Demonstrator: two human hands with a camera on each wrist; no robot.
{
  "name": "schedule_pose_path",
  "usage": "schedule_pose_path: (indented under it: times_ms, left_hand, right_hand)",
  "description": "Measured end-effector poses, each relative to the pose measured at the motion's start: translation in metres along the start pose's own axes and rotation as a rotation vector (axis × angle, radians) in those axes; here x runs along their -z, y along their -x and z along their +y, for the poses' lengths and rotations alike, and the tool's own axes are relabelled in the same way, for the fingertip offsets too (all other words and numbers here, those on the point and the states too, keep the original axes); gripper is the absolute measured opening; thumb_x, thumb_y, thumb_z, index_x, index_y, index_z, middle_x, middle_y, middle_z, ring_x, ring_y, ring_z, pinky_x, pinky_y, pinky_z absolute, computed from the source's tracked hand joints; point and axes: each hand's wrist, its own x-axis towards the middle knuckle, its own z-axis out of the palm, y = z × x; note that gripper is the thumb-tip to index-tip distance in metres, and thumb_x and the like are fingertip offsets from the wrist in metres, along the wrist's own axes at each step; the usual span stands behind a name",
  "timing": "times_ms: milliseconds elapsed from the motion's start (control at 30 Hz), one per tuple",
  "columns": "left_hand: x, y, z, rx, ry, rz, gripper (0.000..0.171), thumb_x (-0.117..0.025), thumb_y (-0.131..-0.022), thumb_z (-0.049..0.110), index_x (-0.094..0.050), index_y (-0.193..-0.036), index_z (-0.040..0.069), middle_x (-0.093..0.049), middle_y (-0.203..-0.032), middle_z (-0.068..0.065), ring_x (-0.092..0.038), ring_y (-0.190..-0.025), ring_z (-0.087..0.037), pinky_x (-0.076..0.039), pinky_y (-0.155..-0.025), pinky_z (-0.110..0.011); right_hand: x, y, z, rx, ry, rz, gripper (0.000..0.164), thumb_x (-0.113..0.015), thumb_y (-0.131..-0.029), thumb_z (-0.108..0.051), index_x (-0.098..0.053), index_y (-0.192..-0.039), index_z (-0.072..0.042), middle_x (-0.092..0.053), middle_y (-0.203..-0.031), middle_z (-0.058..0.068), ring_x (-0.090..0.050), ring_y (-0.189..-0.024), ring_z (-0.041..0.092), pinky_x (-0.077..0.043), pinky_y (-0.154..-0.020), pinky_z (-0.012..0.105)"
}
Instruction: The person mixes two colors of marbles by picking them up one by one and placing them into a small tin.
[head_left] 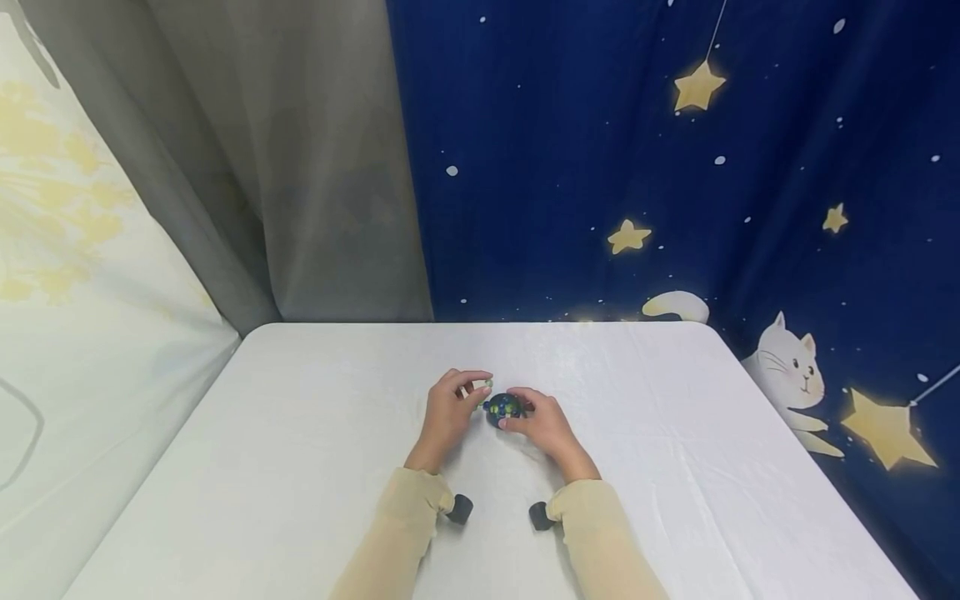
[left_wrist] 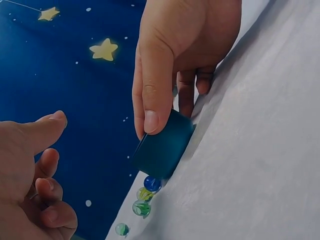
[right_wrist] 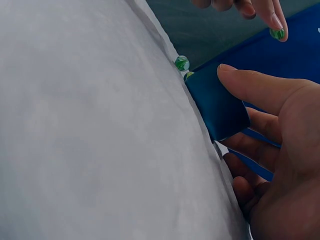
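My left hand (head_left: 447, 414) pinches a green-swirled glass marble (right_wrist: 277, 34) at its fingertips, just left of a small round dark blue container (head_left: 503, 409). My right hand (head_left: 546, 422) grips that container, thumb on the near side and fingers around the far side. Several green and blue marbles show inside it from above. The left wrist view has the container (left_wrist: 165, 145) in side view, standing on the white cloth. Close against its left side lie a blue marble (left_wrist: 152, 183), a yellow-green marble (left_wrist: 145, 194) and a green-swirled marble (left_wrist: 142, 208).
A white-covered table (head_left: 300, 467) spreads beneath both hands. Behind it hang a grey curtain (head_left: 337, 208) and a dark blue curtain (head_left: 555, 167) printed with stars and a white cat. Black wrist devices (head_left: 460, 509) sit at both beige sleeves.
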Motion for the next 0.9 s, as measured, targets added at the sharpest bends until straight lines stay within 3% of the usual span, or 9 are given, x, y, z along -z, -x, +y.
schedule_pose_path:
  times_ms: [467,767,900]
  left_hand:
    - [-0.0035,0.0000,-0.0040,-0.031,-0.028,-0.013,0.023,-0.075,-0.086,0.019,-0.074,-0.109,0.022,-0.054,-0.080,0.006,-0.046,-0.070,-0.014,-0.040,-0.063,-0.026]
    - [0.0000,-0.0014,-0.0078,-0.003,-0.050,0.002,0.023,-0.075,-0.085,0.019,-0.075,-0.108,0.022,-0.054,-0.081,0.006,-0.046,-0.072,-0.013,-0.041,-0.064,-0.026]
    - [0.0038,-0.0020,-0.0099,0.009,-0.061,-0.001,0.022,-0.076,-0.085,0.018,-0.074,-0.107,0.021,-0.059,-0.088,-0.001,-0.050,-0.076,-0.015,-0.042,-0.067,-0.028]
  right_hand:
    - [-0.0012,-0.0022,0.0019,0.003,0.004,0.004,0.054,-0.082,-0.077,-0.021,-0.063,-0.126,-0.009,-0.064,-0.123,0.013,-0.059,-0.113,0.036,-0.044,-0.095,0.050]
    - [-0.0020,-0.0023,0.0011,-0.014,0.005,0.004,0.054,-0.083,-0.077,-0.021,-0.063,-0.126,-0.010,-0.064,-0.123,0.012,-0.058,-0.114,0.035,-0.043,-0.096,0.050]
    - [-0.0022,-0.0024,0.0009,-0.024,0.009,-0.001,0.054,-0.082,-0.078,-0.022,-0.063,-0.127,-0.011,-0.064,-0.125,0.010,-0.058,-0.115,0.035,-0.043,-0.096,0.050]
